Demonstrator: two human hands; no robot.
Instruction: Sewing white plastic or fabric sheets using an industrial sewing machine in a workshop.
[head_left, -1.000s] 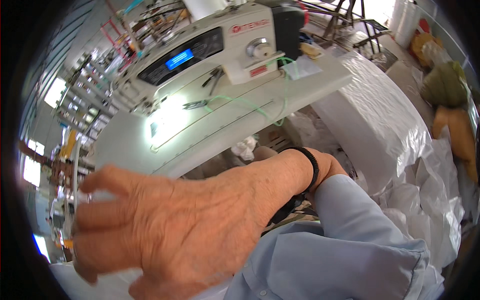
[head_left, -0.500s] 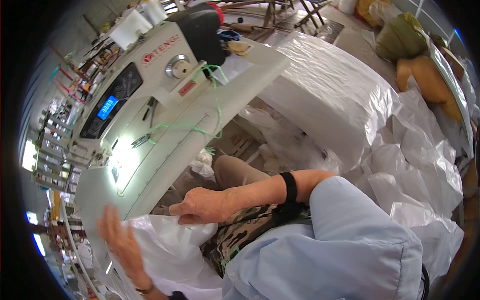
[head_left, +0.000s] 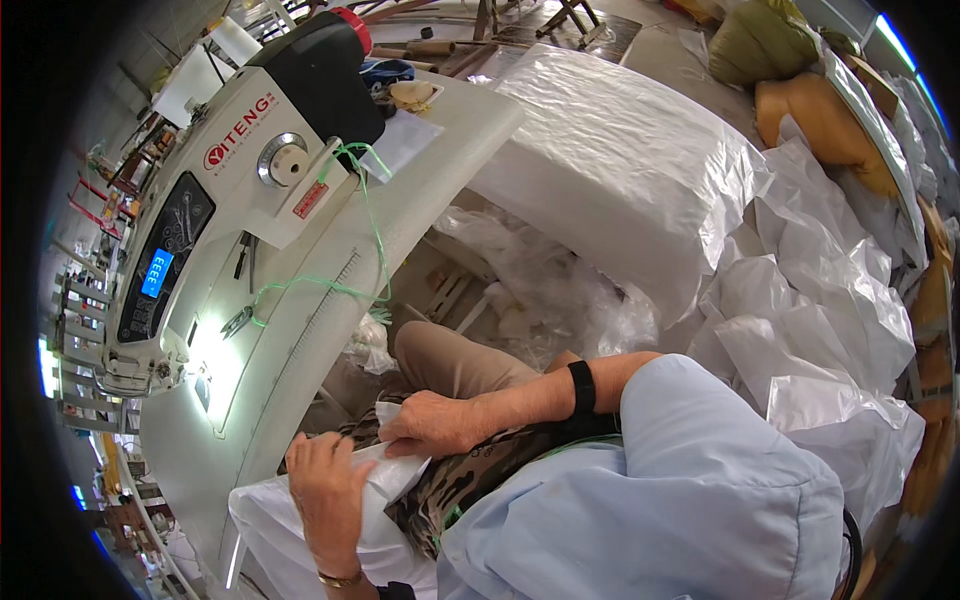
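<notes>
A white plastic sheet lies across my lap, and its left part reaches the sewing table's edge. My right hand is closed on a folded edge of the sheet above my lap. Beside it, my left hand rests against the sheet with the back of the hand showing. Its thumb stands apart from the bent fingers, and their tips are partly hidden. A camouflage-patterned cloth lies under my right forearm.
A white sewing machine with a lit needle area stands on the table to the left. Thread snips and green thread lie on it. A stack of white sheets and crumpled plastic are at the right.
My left hand has moved right, from beside the table edge onto the sheet near my right hand. The right hand keeps its hold, and the sheet's edge is now folded. The view has shifted.
</notes>
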